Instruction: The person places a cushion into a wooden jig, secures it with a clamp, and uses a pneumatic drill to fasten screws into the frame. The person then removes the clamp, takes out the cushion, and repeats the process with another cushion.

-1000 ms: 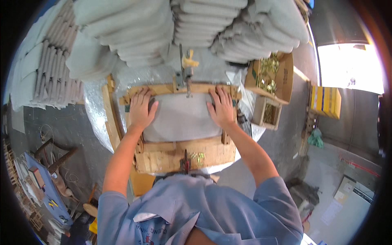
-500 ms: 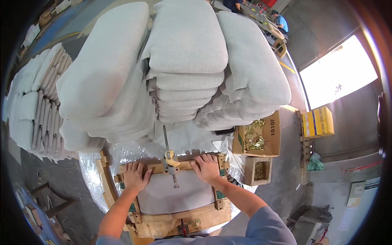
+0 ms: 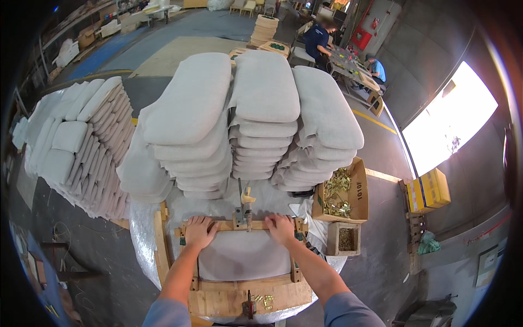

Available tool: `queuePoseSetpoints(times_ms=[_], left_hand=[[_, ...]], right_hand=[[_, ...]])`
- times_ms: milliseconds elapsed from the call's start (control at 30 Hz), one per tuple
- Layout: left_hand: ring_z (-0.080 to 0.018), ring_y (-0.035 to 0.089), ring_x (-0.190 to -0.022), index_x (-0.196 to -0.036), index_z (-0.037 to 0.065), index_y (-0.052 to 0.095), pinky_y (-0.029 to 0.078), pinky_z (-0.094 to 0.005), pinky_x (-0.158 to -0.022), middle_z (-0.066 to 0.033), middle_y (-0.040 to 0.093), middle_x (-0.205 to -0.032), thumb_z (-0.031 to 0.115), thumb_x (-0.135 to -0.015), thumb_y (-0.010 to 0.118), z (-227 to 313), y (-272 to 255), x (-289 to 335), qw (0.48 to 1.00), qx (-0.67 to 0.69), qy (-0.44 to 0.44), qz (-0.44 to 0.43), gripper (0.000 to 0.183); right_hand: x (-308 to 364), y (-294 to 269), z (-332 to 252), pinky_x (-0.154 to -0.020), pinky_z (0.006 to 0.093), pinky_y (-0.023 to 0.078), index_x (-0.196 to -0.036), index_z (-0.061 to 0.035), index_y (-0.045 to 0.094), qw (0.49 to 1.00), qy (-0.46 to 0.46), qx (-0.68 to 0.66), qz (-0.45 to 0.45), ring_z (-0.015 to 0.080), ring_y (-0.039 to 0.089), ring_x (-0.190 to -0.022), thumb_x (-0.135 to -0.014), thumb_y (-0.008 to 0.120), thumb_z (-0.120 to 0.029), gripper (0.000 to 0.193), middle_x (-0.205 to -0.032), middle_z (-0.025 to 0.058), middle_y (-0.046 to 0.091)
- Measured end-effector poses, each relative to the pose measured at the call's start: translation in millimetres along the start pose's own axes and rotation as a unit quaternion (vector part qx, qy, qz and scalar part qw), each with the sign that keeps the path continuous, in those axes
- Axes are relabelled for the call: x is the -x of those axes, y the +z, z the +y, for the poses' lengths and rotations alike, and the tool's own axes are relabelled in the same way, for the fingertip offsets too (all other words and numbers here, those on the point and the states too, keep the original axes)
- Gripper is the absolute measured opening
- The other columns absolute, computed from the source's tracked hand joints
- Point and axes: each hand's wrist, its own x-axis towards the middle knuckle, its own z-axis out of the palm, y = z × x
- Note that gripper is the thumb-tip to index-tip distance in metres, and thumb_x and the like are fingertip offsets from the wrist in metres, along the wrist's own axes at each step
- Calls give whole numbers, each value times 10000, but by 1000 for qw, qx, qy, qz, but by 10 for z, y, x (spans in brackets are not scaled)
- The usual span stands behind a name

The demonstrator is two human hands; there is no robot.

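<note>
A grey fabric-covered panel [image 3: 245, 259] lies inside a wooden frame [image 3: 226, 225] on a board before me. My left hand [image 3: 200, 231] is closed over the left part of the frame's far rail. Farther right on that same rail, my right hand [image 3: 280, 228] has its fingers bent over the wood. A bar clamp [image 3: 248, 210] with a yellowish piece on it stands at the rail between both hands. Near the board's front edge are a dark and red tool [image 3: 249, 309] and several small brass-coloured pieces [image 3: 266, 300].
Tall stacks of grey padded panels [image 3: 265, 90] rise beyond the frame, with another stack [image 3: 71, 136] at left. A cardboard box [image 3: 359, 191] of brass-coloured parts and a smaller box [image 3: 344, 252] stand right. Two people work at a far table [image 3: 348, 64].
The view has tilted up, bringing more of the far floor and the workers into sight. Both hands stay on the far rail.
</note>
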Motion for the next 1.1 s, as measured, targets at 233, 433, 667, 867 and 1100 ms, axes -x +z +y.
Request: queuePoseSetpoints(times_ms=[233,433,667,867,1100], left_hand=[[-356,648,-1134,-1138,70,755,445,-473,-1069,-157,747,-1154,498,-1049,601,-26,-63,107,999,19,-31,2,463],[-373,646,-1128,-1099,66,770,468,-490,-1063,-163,751,-1142,496,-1063,596,-47,-40,130,998,54,-40,0,464],[-391,652,-1169,-1188,43,728,483,-519,-1068,-192,727,-1206,389,-1073,583,-143,12,187,998,42,-20,43,392],[-388,648,-1237,-1284,59,709,506,-487,-1060,-173,718,-1260,235,-1021,725,-277,-306,993,911,362,-130,151,317],[-376,608,-1330,-1371,42,619,516,-519,-1070,-165,666,-1411,340,-913,833,-771,-525,2192,914,-129,-363,127,586]], right_hand=[[-626,-474,-1625,-984,334,511,-1354,31,669,851,48,-522,41,163,676,-1129,-1135,562,-420,512,-1232,127,756],[-889,-602,-2382,-836,403,554,-1138,-17,752,978,-5,-207,15,264,730,-897,-1057,645,-437,441,-970,145,778],[-896,-462,-2440,-828,513,595,-932,-33,799,995,-65,10,81,466,744,-871,-942,682,-404,389,-882,240,763],[-861,-543,-2457,-807,442,610,-919,-48,810,992,-69,70,80,369,776,-799,-926,713,-404,369,-764,175,767],[-882,-492,-2415,-820,445,608,-964,-73,830,988,-59,110,90,387,777,-835,-920,730,-452,394,-828,186,786]])
